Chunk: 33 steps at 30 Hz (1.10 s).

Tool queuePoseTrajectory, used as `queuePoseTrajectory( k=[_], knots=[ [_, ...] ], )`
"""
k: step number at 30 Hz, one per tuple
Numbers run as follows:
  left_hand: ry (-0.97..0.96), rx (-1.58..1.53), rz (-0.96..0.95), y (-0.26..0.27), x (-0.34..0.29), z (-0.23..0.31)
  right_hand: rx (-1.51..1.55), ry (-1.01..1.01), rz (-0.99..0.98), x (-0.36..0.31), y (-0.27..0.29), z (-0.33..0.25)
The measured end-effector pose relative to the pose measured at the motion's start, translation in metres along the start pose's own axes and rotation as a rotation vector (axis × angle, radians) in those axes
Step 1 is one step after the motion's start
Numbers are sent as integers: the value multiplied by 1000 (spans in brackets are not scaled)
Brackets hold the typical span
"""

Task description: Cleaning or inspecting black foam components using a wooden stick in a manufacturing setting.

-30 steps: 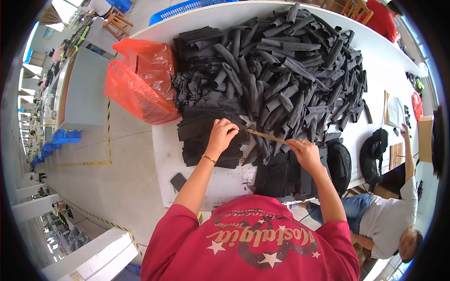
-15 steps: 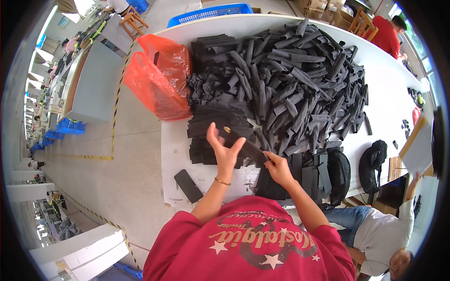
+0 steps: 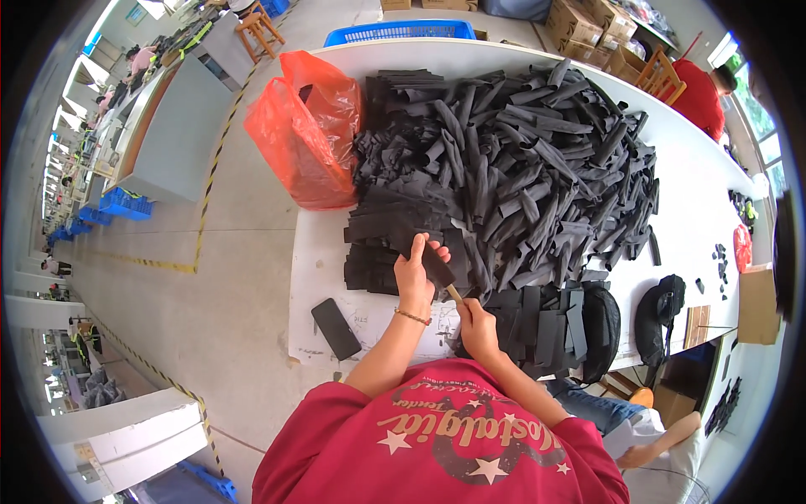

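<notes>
My left hand [image 3: 414,273] is closed around a black fabric tube [image 3: 438,267], thumb along it, in front of the flat black stacks. From the tube's near end sticks out a thin tan stick [image 3: 454,293]. My right hand [image 3: 478,329] is closed on the stick's near end. How far the stick reaches inside the tube is hidden. Beyond my hands a large heap of rolled black fabric tubes [image 3: 537,176] covers the table, with flat black fabric pieces [image 3: 390,220] stacked at its left. More flat black strips [image 3: 531,323] lie right of my right hand.
A red plastic bag [image 3: 315,143] stands at the table's [image 3: 315,252] left edge, a black phone [image 3: 336,329] nearer me. Two black pouches [image 3: 659,319] lie at the right. A blue crate [image 3: 399,32] is behind the table. A co-worker in white [image 3: 663,445] bends at the lower right.
My left hand has gone from spread fingers to closed around the tube. The stick, whose tip showed at the far end, now shows at the near end. The co-worker has bent lower.
</notes>
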<state>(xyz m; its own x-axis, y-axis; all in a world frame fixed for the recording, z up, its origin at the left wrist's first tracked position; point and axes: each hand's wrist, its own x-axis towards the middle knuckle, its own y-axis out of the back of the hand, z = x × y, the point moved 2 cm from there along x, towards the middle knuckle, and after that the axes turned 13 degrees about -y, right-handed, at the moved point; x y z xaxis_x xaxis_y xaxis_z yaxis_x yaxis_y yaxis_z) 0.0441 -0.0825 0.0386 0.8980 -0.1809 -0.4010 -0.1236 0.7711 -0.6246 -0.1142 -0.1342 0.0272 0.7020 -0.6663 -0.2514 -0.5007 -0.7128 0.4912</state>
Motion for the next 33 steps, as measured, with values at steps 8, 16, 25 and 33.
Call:
queuePoseTrajectory(
  k=[8,16,25,33],
  knots=[
    [9,-44,-87,-5,-17,-19,41,45,79,24,-12,-22],
    [-10,-29,-31,-11,-10,1,-8,14,-42,0,-12,-9],
    [-170,85,43,21,29,32,-94,128,-283,-58,38,11],
    [4,-217,76,5,24,3,-243,187,114,-38,70,-11]
  ],
)
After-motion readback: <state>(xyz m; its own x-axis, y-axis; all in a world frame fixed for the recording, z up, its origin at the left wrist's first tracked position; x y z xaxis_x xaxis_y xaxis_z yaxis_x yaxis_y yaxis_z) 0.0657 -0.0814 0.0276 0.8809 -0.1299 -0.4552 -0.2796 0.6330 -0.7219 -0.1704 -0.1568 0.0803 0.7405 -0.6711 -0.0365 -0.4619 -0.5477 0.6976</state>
